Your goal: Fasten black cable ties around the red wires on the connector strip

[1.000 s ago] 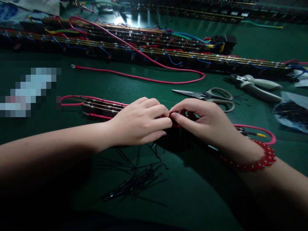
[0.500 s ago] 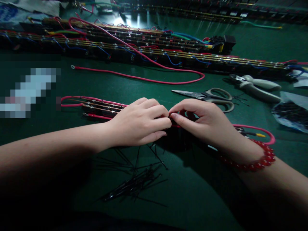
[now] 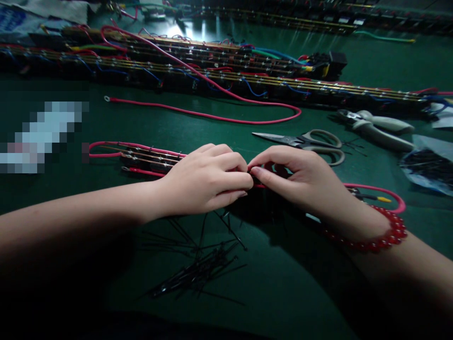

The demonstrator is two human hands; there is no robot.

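Note:
My left hand [image 3: 212, 182] lies across a narrow black assembly [image 3: 148, 163] with thin copper-coloured rods and a red cable [image 3: 104, 155] along it. Its fingers are curled closed, and what they grip is hidden. Against those fingertips, my right hand [image 3: 300, 174] makes a pinch of thumb and forefinger over the same assembly. Whatever sits in that pinch is too small and covered to name. The red cable loops out past both ends of the assembly. Several loose black cable ties [image 3: 198, 269] lie in a heap nearer to me.
Scissors [image 3: 300, 140] lie just beyond my right hand, with grey-handled cutting pliers [image 3: 378, 125] farther right. A clear bag of cable ties [image 3: 430, 165] is at the right edge. Long wired assemblies [image 3: 219, 78] stretch across the back, and another red cable [image 3: 198, 113] curves before them.
Both hands stay almost in place at the assembly. My left fingertips have shifted very slightly to the right; nothing else has visibly moved.

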